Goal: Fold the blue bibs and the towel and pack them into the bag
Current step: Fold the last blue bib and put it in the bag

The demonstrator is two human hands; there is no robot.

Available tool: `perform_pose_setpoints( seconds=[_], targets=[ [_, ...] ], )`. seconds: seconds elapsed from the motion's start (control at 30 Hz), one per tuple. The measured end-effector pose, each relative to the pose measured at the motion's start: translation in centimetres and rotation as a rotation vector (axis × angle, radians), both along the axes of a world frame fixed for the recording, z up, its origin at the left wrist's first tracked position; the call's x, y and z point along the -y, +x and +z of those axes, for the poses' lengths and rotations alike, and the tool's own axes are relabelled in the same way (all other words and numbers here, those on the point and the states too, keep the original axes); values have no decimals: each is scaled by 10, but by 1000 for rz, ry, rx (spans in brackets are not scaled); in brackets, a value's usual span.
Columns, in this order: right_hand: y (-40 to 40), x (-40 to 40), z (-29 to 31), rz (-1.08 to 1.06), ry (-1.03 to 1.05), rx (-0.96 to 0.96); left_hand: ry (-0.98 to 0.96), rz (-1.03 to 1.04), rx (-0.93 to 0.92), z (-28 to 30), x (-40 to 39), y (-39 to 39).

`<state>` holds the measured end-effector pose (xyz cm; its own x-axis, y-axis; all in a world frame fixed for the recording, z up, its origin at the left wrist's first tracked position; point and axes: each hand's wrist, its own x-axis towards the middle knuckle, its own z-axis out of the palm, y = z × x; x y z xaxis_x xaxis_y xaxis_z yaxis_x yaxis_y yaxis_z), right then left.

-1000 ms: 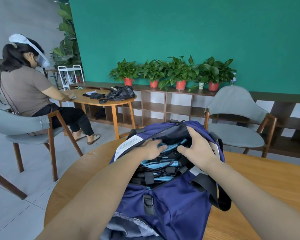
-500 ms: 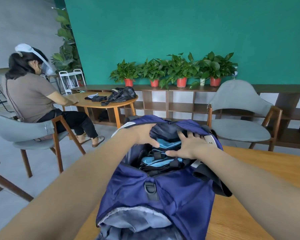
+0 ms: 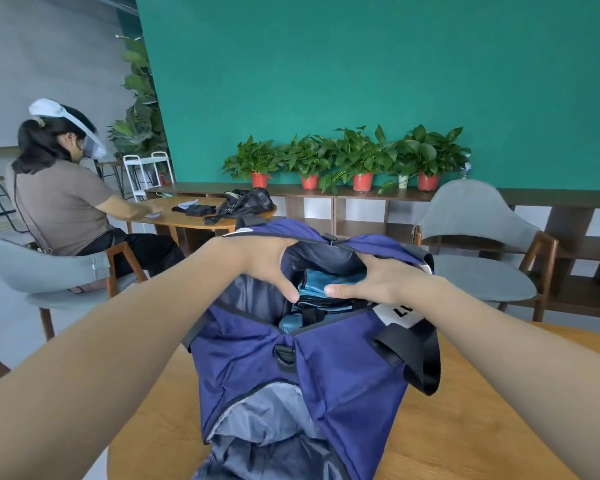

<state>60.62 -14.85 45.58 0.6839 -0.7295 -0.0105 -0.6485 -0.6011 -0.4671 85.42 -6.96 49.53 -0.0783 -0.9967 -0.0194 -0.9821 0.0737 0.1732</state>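
A dark blue duffel bag (image 3: pixel 302 368) lies on the round wooden table (image 3: pixel 465 431), its top opening facing me. Folded blue bibs (image 3: pixel 317 287) with black straps sit stacked inside the opening. A paler blue piece of cloth (image 3: pixel 286 323) shows just under the near rim. My left hand (image 3: pixel 267 265) grips the left edge of the opening, thumb pointing down. My right hand (image 3: pixel 374 280) reaches in from the right and presses on top of the bibs, with its fingertips hidden under the bag's far flap.
A black strap (image 3: pixel 413 355) hangs off the bag's right side. A grey chair (image 3: pixel 478 258) stands behind the table at the right. At the left, another person (image 3: pixel 59 202) sits at a second table (image 3: pixel 201 220) with a black bag. Potted plants (image 3: pixel 361 161) line a low shelf.
Both hands have drawn closer together over the opening. The right hand has slid deeper onto the bibs, and the bag's far flap now covers more of the opening.
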Motion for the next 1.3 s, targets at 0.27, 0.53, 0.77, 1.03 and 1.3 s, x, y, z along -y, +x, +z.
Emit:
perform_pose_setpoints(
  seconds=[0.27,0.53,0.77,1.03,1.3],
  targets=[
    [-27,-30,-55,-29,87,-105,89,102,-8,-82,-15,-26],
    [-92,-79,-41,-96,4,81,-102,145,42,-64,-55,-77],
    [-224,-136,-49,-223,23,112,-181,37,-57,-54,-91,-197],
    [-426,-213,-104,-540,56,105,-99,-294,-118,-105,-109,-423],
    [-590,-294,-169,-826,119,80,-25,-614,-192,-179,-138,-631]
  ],
)
